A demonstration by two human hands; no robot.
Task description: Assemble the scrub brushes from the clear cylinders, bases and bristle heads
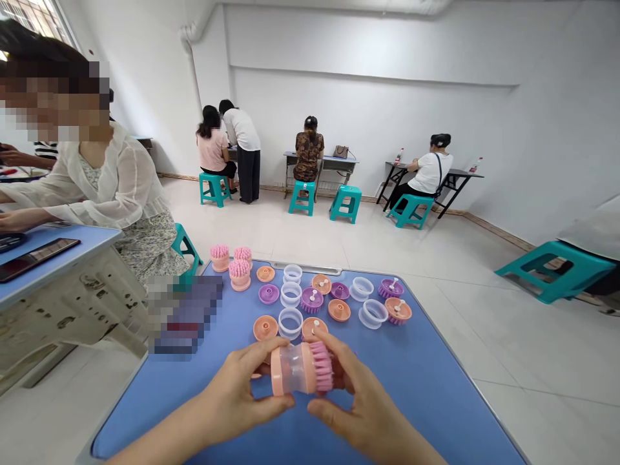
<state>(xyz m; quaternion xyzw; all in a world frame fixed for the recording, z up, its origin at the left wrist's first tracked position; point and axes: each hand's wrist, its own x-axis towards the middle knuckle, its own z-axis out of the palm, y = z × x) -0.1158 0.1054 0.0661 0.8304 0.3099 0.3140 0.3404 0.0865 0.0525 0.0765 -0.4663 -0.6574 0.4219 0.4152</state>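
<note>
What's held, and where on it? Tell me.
A brush, on its side: the left grip holds its smooth peach end; the right grip is at the pink bristles, contact unclear.

Teal stools stand on a pale tiled floor near white walls.
</note>
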